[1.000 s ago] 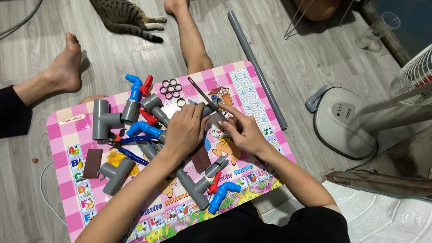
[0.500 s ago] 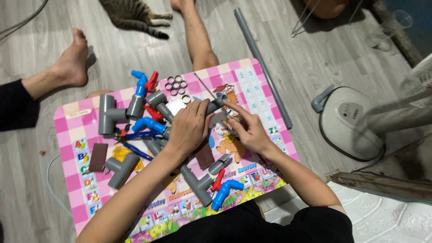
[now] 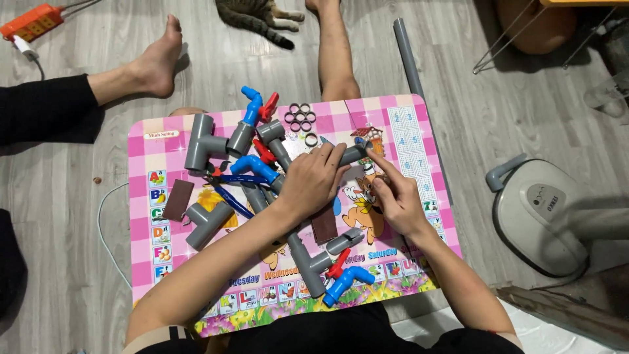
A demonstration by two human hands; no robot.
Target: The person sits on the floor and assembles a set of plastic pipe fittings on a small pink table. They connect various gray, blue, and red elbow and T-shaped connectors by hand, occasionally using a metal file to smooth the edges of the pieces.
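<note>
- Nearest the person, at the worktop's (image 3: 147,262) near edge, lies a grey pipe assembly (image 3: 308,259) with a red-handled valve (image 3: 339,263) and a blue tap (image 3: 344,283) at its end.
- Just beyond it a brown rectangular block (image 3: 324,225) lies flat, partly under the left wrist.
- The left hand (image 3: 313,180) rests palm down over the middle of the pink worktop, its fingers curled together around the near end of a short grey pipe piece (image 3: 354,154); that grip is closed on the pipe.
- The right hand (image 3: 396,196) sits just right of the left one, its index finger stretched out and touching the far end of the same grey pipe piece; the other fingers are loosely bent, and I cannot tell whether they hold anything.
- Left of the hands lie blue-handled pliers (image 3: 229,190), a grey elbow fitting (image 3: 208,224) and a second brown block (image 3: 178,199).
- Further out, a grey tee fitting (image 3: 200,143) joins a blue valve (image 3: 252,106) with a red handle, beside more grey fittings.
- Near the far edge a cluster of small dark rings (image 3: 300,118) lies on the worktop.
- Past the worktop, on the wooden floor, lie a long grey pipe (image 3: 407,56), two bare feet, a cat (image 3: 259,14) and an orange power strip (image 3: 31,21); a fan base (image 3: 544,216) stands to the right.
</note>
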